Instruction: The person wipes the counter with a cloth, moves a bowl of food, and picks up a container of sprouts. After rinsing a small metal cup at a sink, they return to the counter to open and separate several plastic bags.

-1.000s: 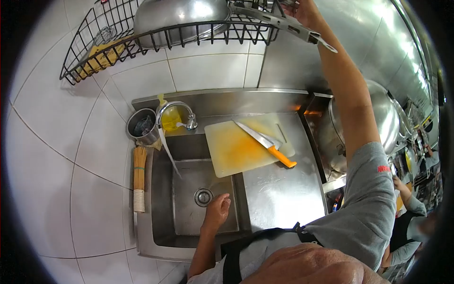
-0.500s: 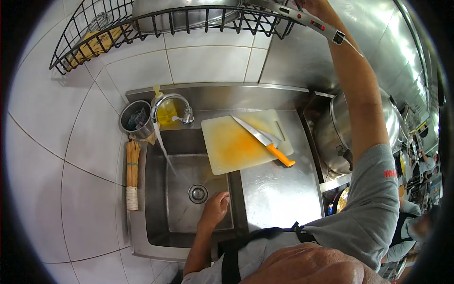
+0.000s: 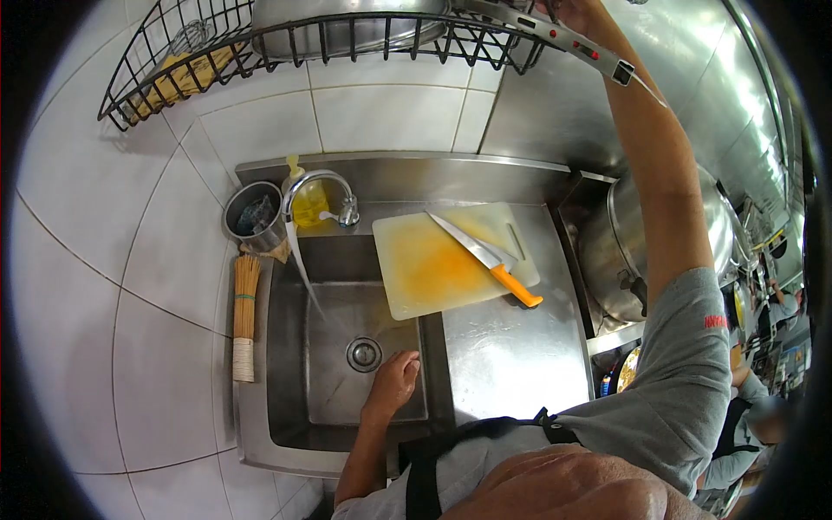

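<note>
My left hand (image 3: 395, 381) hangs over the near right part of the steel sink (image 3: 334, 403), fingers curled in and nothing seen in them. Water runs from the curved faucet (image 3: 322, 176) into the basin. My right arm reaches up to the black wire rack (image 3: 381, 23); my right hand (image 3: 574, 12) is at the top edge, its fingers mostly cut off, close by a flat metal strip with red dots (image 3: 582, 48). Whether it grips anything is hidden. A knife with an orange handle (image 3: 516, 286) lies on a stained white cutting board (image 3: 403, 290), partly over the sink.
Left of the sink lie a bundle of thin sticks (image 3: 245, 312) and a metal canister (image 3: 251, 212), with a bottle of yellow liquid (image 3: 308, 206) behind the faucet. A large steel pot (image 3: 611, 256) stands at right. Another person (image 3: 737, 433) is at far right.
The view has shifted very slightly. Both my hands stay in about the same places, and the water still runs. The person at far right has moved a little.
</note>
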Action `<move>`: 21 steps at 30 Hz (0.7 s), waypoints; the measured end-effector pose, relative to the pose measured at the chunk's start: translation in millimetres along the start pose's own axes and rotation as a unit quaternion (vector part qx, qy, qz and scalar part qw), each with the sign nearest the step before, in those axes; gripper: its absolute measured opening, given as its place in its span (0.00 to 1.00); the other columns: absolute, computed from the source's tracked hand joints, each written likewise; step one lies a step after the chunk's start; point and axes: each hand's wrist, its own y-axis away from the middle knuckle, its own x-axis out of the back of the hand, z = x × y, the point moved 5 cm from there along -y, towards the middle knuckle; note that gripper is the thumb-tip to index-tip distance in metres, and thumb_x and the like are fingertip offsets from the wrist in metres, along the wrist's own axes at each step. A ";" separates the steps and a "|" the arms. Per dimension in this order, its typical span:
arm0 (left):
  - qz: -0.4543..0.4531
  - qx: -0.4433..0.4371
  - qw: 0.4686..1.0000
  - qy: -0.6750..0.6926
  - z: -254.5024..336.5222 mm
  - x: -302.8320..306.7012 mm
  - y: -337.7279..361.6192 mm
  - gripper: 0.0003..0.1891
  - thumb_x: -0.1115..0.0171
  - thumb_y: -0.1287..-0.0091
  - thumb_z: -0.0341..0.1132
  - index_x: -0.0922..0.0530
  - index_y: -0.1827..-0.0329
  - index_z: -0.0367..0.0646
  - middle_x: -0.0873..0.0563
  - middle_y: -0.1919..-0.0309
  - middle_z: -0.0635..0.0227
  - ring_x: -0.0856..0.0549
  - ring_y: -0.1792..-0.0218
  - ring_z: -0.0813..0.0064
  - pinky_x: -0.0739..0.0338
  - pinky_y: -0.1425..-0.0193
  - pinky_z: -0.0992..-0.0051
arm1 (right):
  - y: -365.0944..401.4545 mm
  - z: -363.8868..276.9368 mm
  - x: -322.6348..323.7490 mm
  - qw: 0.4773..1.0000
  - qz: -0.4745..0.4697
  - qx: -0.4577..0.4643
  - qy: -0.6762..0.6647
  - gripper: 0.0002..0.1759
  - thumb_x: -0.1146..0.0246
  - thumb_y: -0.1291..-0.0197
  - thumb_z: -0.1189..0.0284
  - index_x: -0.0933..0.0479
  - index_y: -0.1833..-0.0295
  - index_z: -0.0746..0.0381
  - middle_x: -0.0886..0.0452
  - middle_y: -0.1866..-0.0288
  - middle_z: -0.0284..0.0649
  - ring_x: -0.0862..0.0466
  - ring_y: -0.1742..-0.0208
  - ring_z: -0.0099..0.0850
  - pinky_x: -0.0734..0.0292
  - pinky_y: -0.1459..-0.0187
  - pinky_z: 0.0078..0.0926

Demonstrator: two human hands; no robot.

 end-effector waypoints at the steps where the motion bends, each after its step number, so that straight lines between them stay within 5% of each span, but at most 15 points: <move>1: 0.001 0.000 1.000 -0.001 -1.4 -0.5 -0.2 0.11 0.45 0.34 0.31 0.23 0.54 0.34 0.18 0.59 0.49 0.19 0.56 0.50 0.24 0.52 0.64 | 0.6 -0.4 0.3 1.000 -0.001 0.005 -0.004 0.21 0.45 0.36 0.46 0.28 0.58 0.53 0.25 0.67 0.35 0.27 0.65 0.29 0.32 0.62 0.30; 9: 0.005 -0.004 1.000 -0.008 -4.9 -2.5 -0.4 0.10 0.44 0.34 0.31 0.22 0.54 0.35 0.17 0.60 0.50 0.18 0.57 0.50 0.24 0.52 0.64 | -10.1 4.2 10.6 1.000 0.010 -0.009 -0.023 0.29 0.43 0.41 0.41 0.28 0.59 0.59 0.23 0.69 0.38 0.25 0.68 0.30 0.30 0.63 0.30; 21: 0.005 -0.009 1.000 -0.014 -5.7 -2.9 -1.3 0.10 0.44 0.34 0.31 0.22 0.54 0.34 0.17 0.59 0.49 0.18 0.57 0.51 0.24 0.52 0.64 | -3.2 0.9 6.8 0.998 -0.032 0.013 -0.050 0.25 0.44 0.39 0.44 0.26 0.60 0.58 0.21 0.65 0.38 0.22 0.65 0.32 0.28 0.62 0.31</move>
